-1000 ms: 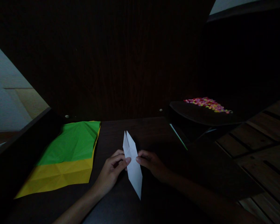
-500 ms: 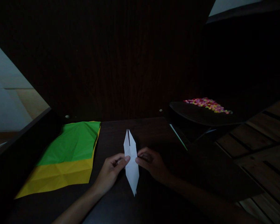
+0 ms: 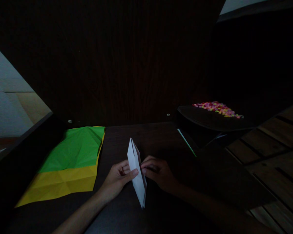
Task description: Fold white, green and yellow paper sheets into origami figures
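Folded white paper [image 3: 138,182] sits lower centre of frame, left hand [image 3: 117,176] pinching its left edge, right hand [image 3: 159,173] at its right, pinch unclear; probably light, crisp, easily creased, best held mid-edge.

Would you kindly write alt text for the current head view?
A person's left hand holds folded white paper over a dark table, right hand at the paper's edge. A green sheet overlaps a yellow sheet at left; small colourful pieces lie at right.
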The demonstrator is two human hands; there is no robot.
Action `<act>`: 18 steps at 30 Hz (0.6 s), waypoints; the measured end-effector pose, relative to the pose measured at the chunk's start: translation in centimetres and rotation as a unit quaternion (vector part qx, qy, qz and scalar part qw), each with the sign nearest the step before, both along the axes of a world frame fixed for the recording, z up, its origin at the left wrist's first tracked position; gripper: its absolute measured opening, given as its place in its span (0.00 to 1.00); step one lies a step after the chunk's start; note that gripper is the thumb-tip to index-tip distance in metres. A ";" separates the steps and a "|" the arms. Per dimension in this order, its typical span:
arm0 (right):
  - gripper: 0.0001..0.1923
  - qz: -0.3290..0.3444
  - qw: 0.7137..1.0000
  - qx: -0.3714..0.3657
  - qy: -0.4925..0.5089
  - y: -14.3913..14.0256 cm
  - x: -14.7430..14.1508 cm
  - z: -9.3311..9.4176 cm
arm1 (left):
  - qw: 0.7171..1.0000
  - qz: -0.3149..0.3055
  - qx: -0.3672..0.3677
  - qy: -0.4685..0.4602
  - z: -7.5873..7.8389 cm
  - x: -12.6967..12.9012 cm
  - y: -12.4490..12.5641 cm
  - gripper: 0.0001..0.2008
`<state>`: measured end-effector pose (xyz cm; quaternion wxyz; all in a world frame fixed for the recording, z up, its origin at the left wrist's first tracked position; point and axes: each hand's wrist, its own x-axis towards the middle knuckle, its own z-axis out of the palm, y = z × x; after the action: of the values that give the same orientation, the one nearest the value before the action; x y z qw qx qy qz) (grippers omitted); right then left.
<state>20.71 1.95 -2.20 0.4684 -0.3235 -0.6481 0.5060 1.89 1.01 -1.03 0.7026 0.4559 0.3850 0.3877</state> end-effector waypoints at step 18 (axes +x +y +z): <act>0.11 -0.026 0.992 -0.118 0.040 -0.2 -0.5 0.2 | 0.996 0.017 0.019 0.082 0.5 0.1 -0.2 0.17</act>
<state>20.17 1.71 -1.97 0.4653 -0.3728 -0.5562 0.5789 2.00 0.79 -0.53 0.6533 0.4930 0.4415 0.3677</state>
